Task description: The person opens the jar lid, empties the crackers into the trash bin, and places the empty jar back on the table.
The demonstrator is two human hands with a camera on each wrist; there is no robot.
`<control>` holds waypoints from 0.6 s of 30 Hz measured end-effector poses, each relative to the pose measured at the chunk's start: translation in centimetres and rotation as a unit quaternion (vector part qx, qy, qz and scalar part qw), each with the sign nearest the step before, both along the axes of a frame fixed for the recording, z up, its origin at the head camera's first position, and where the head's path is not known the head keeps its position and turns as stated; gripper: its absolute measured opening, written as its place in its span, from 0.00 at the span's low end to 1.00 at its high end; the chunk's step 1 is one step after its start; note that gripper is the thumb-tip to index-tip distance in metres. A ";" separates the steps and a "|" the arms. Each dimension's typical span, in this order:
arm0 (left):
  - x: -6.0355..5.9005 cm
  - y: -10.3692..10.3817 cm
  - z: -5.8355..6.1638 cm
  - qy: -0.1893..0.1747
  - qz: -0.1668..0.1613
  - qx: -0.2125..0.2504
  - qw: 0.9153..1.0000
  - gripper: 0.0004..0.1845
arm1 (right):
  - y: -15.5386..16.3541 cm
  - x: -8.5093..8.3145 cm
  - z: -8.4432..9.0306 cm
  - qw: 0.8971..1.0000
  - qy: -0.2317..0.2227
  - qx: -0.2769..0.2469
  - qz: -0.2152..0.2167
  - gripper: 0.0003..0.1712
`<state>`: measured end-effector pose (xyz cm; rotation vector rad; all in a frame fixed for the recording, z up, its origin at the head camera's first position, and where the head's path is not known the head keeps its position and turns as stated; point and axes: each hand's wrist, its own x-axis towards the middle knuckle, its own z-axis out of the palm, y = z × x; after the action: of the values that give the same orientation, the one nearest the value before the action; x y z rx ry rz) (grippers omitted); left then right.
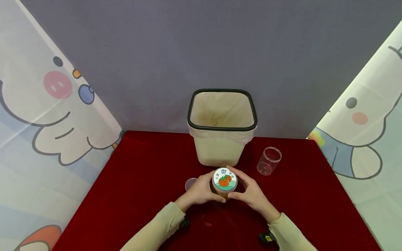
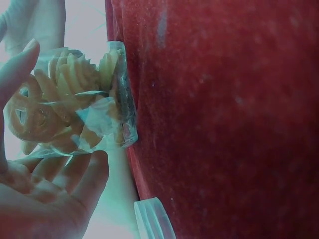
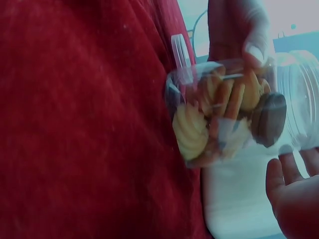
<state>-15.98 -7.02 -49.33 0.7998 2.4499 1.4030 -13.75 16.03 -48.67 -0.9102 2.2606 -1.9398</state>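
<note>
The cookie jar [image 1: 224, 181] stands upright on the red surface [image 1: 132, 195], long axis vertical, lid facing up. The left hand [image 1: 199, 191] and right hand [image 1: 251, 193] each curl their grip around its sides.

A clear cookie jar [image 3: 224, 112] stands on red cloth [image 3: 84, 124], right hand [image 3: 294, 191] beside it.

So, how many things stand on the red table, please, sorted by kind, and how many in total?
Cookie jars with lid: 1, between the left hand and right hand
Empty clear jars: 1
Loose clear lids: 1
Waste bins with bag liner: 1
Total: 4
</note>
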 end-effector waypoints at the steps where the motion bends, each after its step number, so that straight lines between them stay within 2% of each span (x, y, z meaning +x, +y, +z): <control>1: 0.0 0.0 0.0 0.001 0.000 0.001 1.000 0.51 | -0.2 0.0 0.0 1.000 -0.004 0.001 -0.002 0.49; 10: -0.1 -0.1 -0.4 0.007 0.004 -0.005 1.000 0.52 | -1.6 0.1 -0.2 0.999 -0.002 0.030 -0.019 0.55; 18: -0.2 0.0 -0.3 0.004 0.006 -0.007 1.000 0.50 | -2.6 0.0 -0.5 0.998 -0.015 0.036 -0.058 0.53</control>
<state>-16.16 -7.06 -49.65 0.7901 2.4723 1.3882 -13.72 13.43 -49.14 -0.7537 2.3990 -1.8874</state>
